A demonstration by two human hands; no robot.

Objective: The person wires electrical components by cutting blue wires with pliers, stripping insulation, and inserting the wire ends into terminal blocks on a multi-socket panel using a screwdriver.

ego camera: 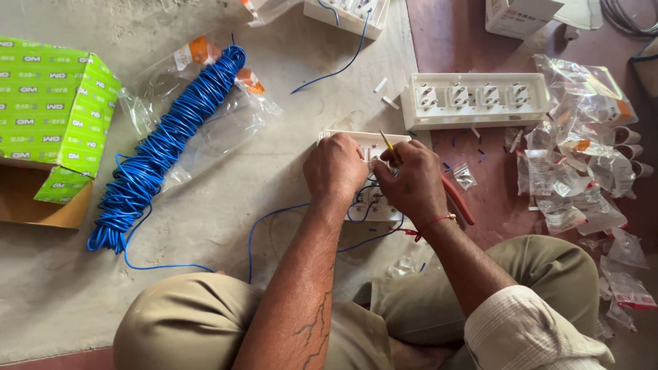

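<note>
Down close, the person sits cross-legged in khaki trousers, both forearms reaching forward over the knees to the white switchboard panel (373, 202) lying flat on the grey floor (36, 283). The panel's long axis runs near to far, straight out from the body, and both hands sit over its far half.

Left hand (335, 167): fingers curled down and pressing on the panel, pinning it; nothing separate shows in its grip. Right hand (412, 183), just beside it and almost touching: fingers closed round a slim yellow-handled screwdriver (387, 144), whose shaft slants up and left, tip hidden behind the knuckles at the panel. A red-handled pair of pliers (458, 202) pokes out from under that same hand toward the right; whether the hand grips it or it only lies beneath, I cannot tell.

Thin blue wires (268, 219) loop out of the panel toward the near left.

Further left, a thick coil of blue wire (160, 148) on clear plastic wrap, then a green carton (40, 106). Farther right, a second white socket strip (477, 99) lying crosswise, and a heap of small plastic packets (574, 166). At the far edge, another wired panel (348, 4).
</note>
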